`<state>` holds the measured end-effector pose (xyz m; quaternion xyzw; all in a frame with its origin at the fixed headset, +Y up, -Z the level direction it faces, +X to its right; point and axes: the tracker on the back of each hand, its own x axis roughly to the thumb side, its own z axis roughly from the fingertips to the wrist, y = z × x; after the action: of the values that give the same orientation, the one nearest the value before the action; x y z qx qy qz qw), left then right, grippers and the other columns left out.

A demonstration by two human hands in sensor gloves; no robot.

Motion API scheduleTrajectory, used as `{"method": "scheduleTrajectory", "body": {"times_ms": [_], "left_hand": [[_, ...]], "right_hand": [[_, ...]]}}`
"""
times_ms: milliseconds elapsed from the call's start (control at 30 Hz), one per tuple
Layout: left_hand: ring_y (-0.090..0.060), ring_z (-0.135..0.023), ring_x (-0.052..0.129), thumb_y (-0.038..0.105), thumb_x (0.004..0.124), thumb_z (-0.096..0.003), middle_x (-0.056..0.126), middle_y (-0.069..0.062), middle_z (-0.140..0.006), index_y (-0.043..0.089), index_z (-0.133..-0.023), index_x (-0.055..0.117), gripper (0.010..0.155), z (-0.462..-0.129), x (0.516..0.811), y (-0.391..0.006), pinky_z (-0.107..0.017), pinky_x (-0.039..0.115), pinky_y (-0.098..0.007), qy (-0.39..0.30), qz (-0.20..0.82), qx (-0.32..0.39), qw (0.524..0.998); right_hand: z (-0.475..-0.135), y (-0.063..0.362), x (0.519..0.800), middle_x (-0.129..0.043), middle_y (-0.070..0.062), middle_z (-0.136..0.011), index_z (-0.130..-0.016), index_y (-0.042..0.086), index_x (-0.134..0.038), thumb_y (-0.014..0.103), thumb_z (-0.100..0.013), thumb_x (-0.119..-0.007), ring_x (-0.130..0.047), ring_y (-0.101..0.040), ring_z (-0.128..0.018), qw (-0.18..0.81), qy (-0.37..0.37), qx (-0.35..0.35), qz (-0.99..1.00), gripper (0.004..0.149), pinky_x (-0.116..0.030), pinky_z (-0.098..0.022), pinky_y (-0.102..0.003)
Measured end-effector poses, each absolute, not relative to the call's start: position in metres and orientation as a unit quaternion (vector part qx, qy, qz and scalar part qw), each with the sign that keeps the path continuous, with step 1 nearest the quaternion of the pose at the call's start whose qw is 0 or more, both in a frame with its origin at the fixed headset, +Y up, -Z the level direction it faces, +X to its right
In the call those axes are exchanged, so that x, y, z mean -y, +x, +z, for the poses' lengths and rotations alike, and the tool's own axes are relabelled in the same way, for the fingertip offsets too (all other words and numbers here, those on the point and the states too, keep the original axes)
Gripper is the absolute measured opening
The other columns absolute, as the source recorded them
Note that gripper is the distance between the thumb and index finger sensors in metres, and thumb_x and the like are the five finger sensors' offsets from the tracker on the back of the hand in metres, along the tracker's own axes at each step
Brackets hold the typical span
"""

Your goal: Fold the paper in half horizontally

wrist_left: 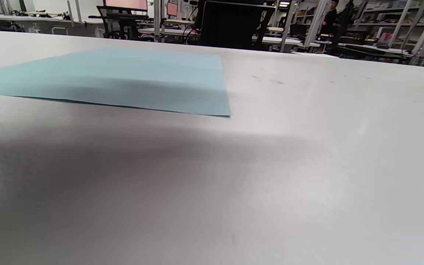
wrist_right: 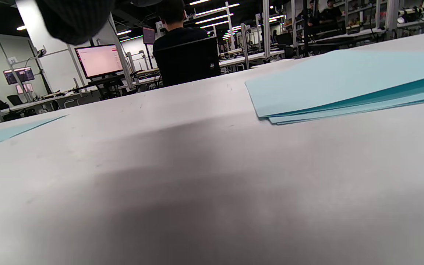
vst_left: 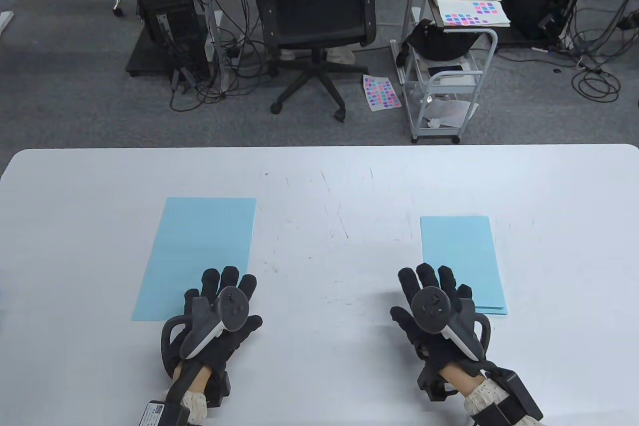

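A flat light-blue sheet of paper (vst_left: 199, 251) lies on the white table (vst_left: 329, 186) at the left; the left wrist view shows this sheet (wrist_left: 123, 81) lying flat. My left hand (vst_left: 224, 291) rests with straight fingers over the sheet's near right corner. At the right lies a narrower stack of folded light-blue paper (vst_left: 462, 256), its layered edges showing in the right wrist view (wrist_right: 344, 84). My right hand (vst_left: 434, 291) lies flat with spread fingers, its fingertips over the stack's near left edge. Neither hand holds anything.
Beyond the table's far edge stand a black office chair (vst_left: 314, 11) and a white cart (vst_left: 449, 76) with papers on it. A patterned sheet (vst_left: 382, 91) lies on the carpet.
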<state>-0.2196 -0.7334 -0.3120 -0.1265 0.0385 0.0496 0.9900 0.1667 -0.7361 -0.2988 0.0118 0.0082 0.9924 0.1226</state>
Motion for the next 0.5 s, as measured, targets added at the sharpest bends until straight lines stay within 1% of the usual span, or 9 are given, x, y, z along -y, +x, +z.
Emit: {"method": "scheduleTrajectory", "body": {"times_ms": [133,267,400,500], "left_hand": [[-0.016,-0.117,0.011,0.063,0.063,-0.0365,0.013,0.025,-0.119,0.062,-0.101,0.026,0.075,-0.332,0.73,-0.238,-0.09,0.027,-0.054,-0.145,0.054,-0.057,0.986],[-0.014,-0.118,0.015,0.056,0.064,-0.0411,0.016,0.026,-0.119,0.065,-0.099,0.028,0.068,-0.353,0.732,-0.256,-0.09,0.029,-0.053,-0.173,0.05,-0.077,0.981],[-0.013,-0.118,0.018,0.05,0.065,-0.0437,0.018,0.028,-0.118,0.067,-0.097,0.032,0.065,-0.372,0.738,-0.273,-0.09,0.031,-0.051,-0.203,0.044,-0.099,0.973],[-0.012,-0.117,0.019,0.047,0.067,-0.0443,0.019,0.029,-0.117,0.068,-0.096,0.035,0.064,-0.383,0.748,-0.285,-0.09,0.031,-0.051,-0.233,0.027,-0.116,0.965]], "right_hand": [[-0.295,0.163,0.738,-0.02,-0.002,-0.12,-0.109,0.036,-0.032,0.05,-0.046,-0.07,-0.006,-0.042,-0.106,0.113,0.028,-0.001,0.993,0.075,-0.01,-0.07,-0.071],[-0.296,0.163,0.741,-0.021,-0.002,-0.12,-0.108,0.037,-0.033,0.049,-0.046,-0.07,-0.004,-0.041,-0.105,0.132,0.039,-0.006,0.99,0.074,-0.01,-0.07,-0.071],[-0.298,0.166,0.745,-0.021,-0.002,-0.12,-0.108,0.037,-0.033,0.049,-0.046,-0.07,-0.004,-0.041,-0.106,0.126,0.032,-0.015,0.991,0.073,-0.009,-0.07,-0.071],[-0.299,0.168,0.746,-0.021,-0.002,-0.12,-0.108,0.037,-0.034,0.049,-0.046,-0.07,-0.003,-0.041,-0.106,0.123,0.027,-0.02,0.992,0.073,-0.009,-0.07,-0.071]]}}
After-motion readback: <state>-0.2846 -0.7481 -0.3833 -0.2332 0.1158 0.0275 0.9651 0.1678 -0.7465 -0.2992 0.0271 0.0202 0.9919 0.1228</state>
